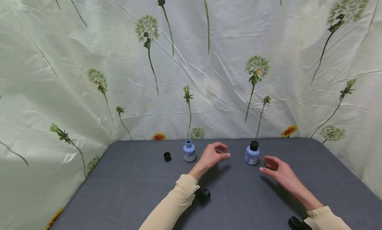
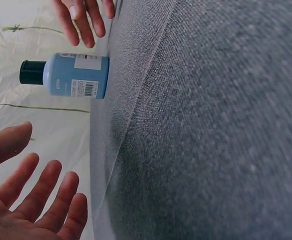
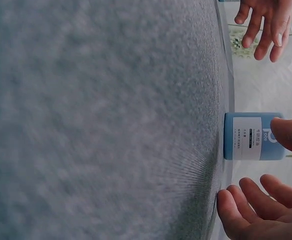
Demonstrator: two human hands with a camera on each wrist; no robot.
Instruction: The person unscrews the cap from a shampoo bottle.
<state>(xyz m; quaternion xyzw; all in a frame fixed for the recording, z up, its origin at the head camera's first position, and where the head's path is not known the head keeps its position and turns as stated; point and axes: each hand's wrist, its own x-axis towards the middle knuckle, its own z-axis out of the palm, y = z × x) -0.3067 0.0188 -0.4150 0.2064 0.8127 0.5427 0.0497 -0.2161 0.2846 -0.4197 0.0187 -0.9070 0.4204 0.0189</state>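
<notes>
1. Blue capped bottle (image 1: 251, 158), lower right of centre, stands between left hand (image 1: 210, 157) and right hand (image 1: 282, 176); both hands' fingers loosely bent, spread, holding nothing;
2. Thumb (image 3: 291, 136) hides its cap in right wrist view; contents can't be seen;
3. Uncapped bottle (image 1: 189, 153), lower centre; contents indistinct; black cap (image 1: 167, 157) to its left.

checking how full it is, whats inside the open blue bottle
The open blue bottle shows only its uncapped mouth; its walls hide any contents. A black cap lies nearby.
</notes>
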